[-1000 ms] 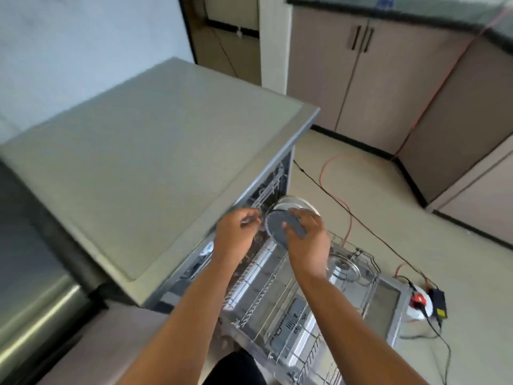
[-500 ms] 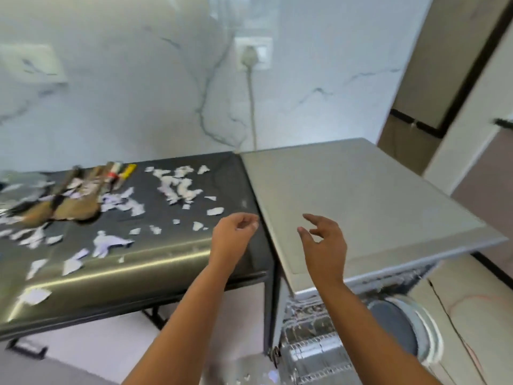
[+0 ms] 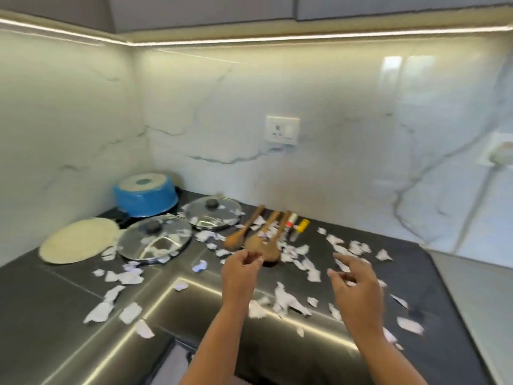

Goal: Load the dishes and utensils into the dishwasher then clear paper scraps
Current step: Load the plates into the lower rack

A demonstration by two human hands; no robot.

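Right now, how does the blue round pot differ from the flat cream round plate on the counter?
Height: the blue round pot is tall-sided, while the flat cream round plate lies low. Position: the pot sits in the back corner, the plate nearer the front edge. Both are round and rest on the dark counter.

blur leaves the yellow-capped item (image 3: pixel 302 225) beside the wooden spoons (image 3: pixel 256 241) unidentifiable.

We were in a kitchen: a dark counter (image 3: pixel 41 307) ran beneath a marble backsplash (image 3: pixel 333 107) with a socket (image 3: pixel 282 130), a light strip (image 3: pixel 305 37) glowed under cabinets (image 3: pixel 208 9), and lids (image 3: pixel 212 213), spoons (image 3: pixel 241 232) and a pot (image 3: pixel 145 200) lay out.
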